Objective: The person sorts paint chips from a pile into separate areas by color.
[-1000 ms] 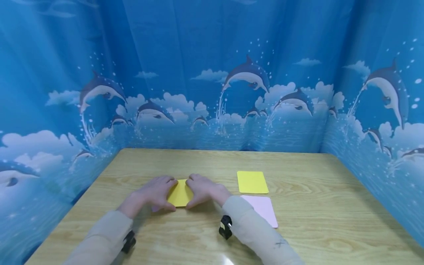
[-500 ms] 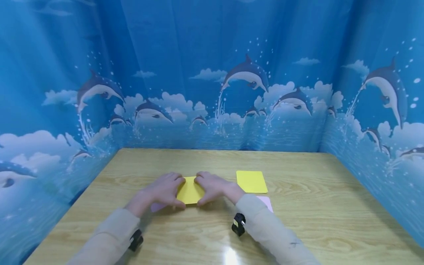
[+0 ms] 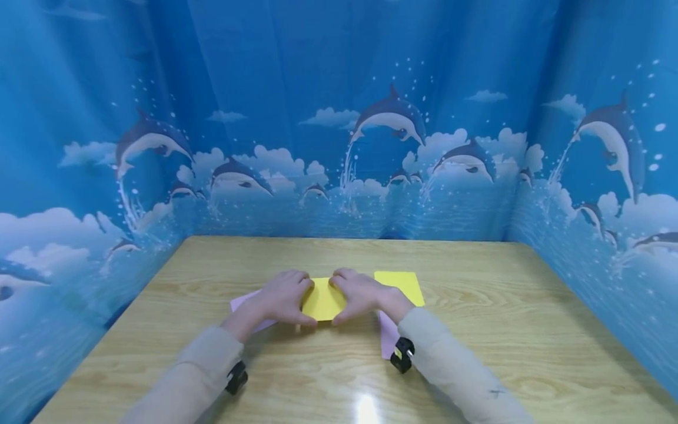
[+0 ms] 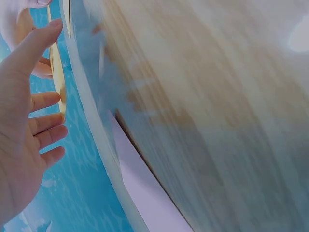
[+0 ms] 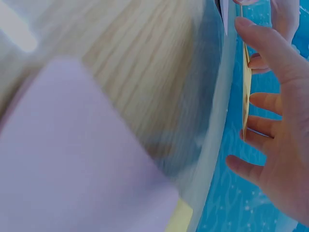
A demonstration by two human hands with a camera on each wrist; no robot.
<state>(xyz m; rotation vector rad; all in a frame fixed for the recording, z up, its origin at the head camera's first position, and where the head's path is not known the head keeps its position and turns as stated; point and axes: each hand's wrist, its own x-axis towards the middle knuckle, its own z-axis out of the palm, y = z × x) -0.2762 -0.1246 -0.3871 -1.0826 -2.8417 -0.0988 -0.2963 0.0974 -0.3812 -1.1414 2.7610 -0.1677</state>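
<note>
Between my hands, raised over the table, is a yellow square card (image 3: pixel 324 299). My left hand (image 3: pixel 285 297) grips its left side, and my right hand (image 3: pixel 361 296) grips the right side. Both wrist views show the card (image 4: pixel 59 72) nearly edge-on, with thumb and fingertips at opposite edges. Partly behind the left hand lies a pink square card (image 3: pixel 243 301) on the table. Another pink card (image 3: pixel 389 338) lies under the right forearm, which covers much of it. Just beyond that one is a second yellow card (image 3: pixel 401 284), its lower left hidden by the right hand.
The light wood table (image 3: pixel 477 330) carries all the cards. A blue curtain (image 3: pixel 339 206) printed with dolphins surrounds its back and sides. Black devices are strapped at both wrists, near the beige sleeves (image 3: pixel 455 359).
Both hands have moved to the right with the yellow card between them. More of the left pink card shows now, while the right arm covers parts of the two right-hand cards.
</note>
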